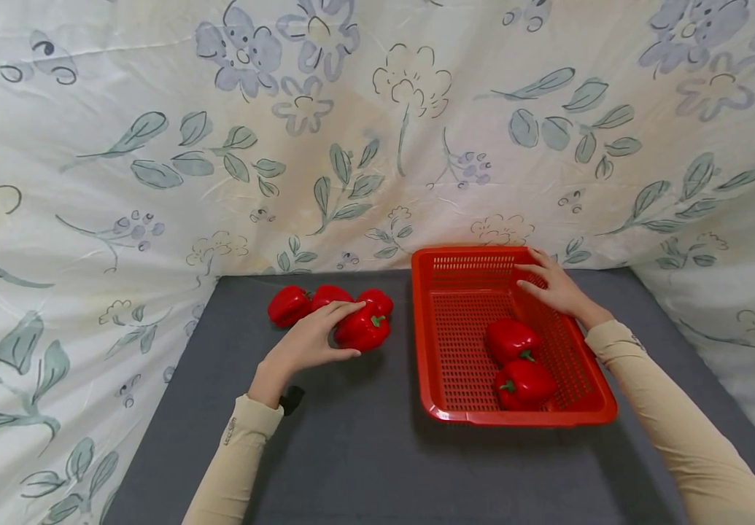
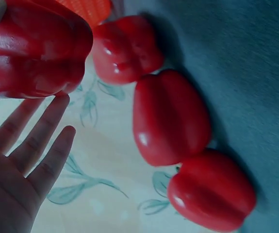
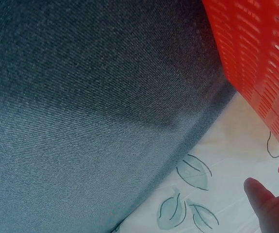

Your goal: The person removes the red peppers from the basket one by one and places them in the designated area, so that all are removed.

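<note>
Tan sleeves [image 1: 686, 430] reach in from the bottom of the frame over a gray, cloth-covered table [image 1: 351, 459]. Right of center, a red plastic mesh basket [image 1: 511, 418] carries two touching bell peppers [image 1: 518, 364] toward its lower right. Left of center, a person's left hand [image 1: 308, 341] pinches a glossy red bell pepper [image 1: 362, 334], thumb opposing fingers; in the left wrist view, one finger stands apart from the skin. The green stem points rightward, free of the fingers. Such slick skin probably calls for more fingertips on the lobes, firm without squeezing. Just behind, three more bell peppers [image 1: 289, 306] line up, touching in the left wrist view; lifting straight up would best avoid nudging them. At the basket's upper right corner, the right hand [image 1: 556, 289] lies over the rim, fingers spread; how hard it bears down cannot be told. A light, steady touch there should keep the basket from skidding. Floral cloth [image 1: 351, 146] fills the upper frame.
</note>
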`<state>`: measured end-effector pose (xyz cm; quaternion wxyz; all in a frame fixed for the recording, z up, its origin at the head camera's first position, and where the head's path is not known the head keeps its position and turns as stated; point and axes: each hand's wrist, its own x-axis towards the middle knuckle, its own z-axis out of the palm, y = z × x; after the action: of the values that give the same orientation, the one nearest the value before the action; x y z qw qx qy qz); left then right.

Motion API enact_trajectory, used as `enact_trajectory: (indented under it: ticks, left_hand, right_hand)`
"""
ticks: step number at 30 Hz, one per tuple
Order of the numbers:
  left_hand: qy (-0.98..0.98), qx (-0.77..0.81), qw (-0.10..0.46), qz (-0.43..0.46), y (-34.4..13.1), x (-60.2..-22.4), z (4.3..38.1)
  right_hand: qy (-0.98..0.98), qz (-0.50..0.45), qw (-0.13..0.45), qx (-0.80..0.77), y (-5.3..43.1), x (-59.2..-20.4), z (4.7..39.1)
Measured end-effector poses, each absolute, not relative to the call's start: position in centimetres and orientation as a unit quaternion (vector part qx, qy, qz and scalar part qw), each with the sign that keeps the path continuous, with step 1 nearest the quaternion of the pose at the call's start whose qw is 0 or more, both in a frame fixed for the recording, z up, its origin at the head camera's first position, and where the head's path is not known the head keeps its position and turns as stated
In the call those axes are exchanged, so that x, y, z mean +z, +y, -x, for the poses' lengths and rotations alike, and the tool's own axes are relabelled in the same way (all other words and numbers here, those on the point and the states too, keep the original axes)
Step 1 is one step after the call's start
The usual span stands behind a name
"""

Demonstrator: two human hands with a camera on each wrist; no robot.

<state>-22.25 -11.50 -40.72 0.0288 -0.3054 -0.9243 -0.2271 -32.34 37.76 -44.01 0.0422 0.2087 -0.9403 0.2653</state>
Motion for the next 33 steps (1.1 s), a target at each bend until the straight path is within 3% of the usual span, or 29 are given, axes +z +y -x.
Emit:
enact_trajectory:
  ticks: [33]
  left_hand:
    - [-0.955, -0.196, 0.009, 0.223, -18.4, -43.6, 20.8]
  right_hand:
    - [-0.940, -0.207, 0.044, 0.266, 37.5, -43.9, 32.0]
